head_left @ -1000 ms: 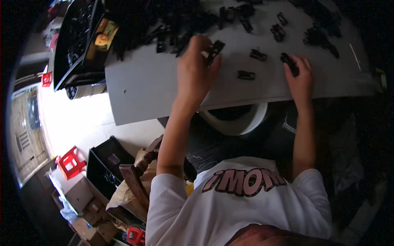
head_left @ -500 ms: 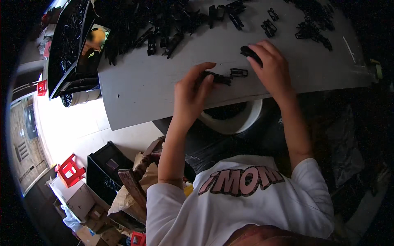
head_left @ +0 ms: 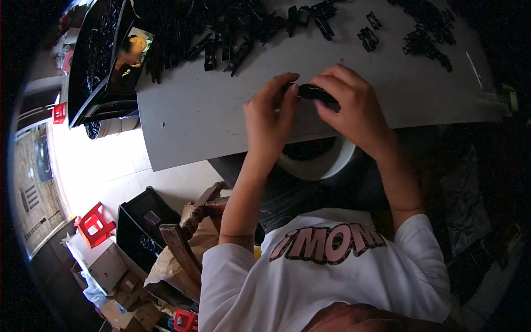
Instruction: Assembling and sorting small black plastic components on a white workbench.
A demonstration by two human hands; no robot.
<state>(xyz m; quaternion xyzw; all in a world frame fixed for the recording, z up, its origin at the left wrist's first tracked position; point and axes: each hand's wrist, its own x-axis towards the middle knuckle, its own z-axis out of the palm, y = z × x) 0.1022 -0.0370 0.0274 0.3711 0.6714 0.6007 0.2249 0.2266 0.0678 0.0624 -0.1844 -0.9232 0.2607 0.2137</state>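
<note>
Both of my hands meet over the near part of the grey table [head_left: 193, 124]. Thumb and fingers of my left hand [head_left: 268, 113] close on one end of a dark black plastic part [head_left: 312, 92]. My right hand [head_left: 357, 105] grips its other end, the fingertips covering much of it. Whether this is one part or two pressed together, I cannot tell. Beyond my hands, a heap of black plastic clip-like parts [head_left: 221, 36] spreads along the far side. Two small open black frames [head_left: 368, 39] lie further right, beside another black heap [head_left: 426, 39].
A black crate [head_left: 91, 61] of dark parts stands left of the table, with a lit screen [head_left: 135, 48] at its edge. Below the table's front edge is a white bucket [head_left: 337, 160]. A wooden chair [head_left: 181, 249], black bin [head_left: 145, 216] and red stool [head_left: 95, 226] stand lower left.
My right hand has moved left and nearer, bringing its black piece against the one in my left hand. The small black frame that lay between my hands no longer shows.
</note>
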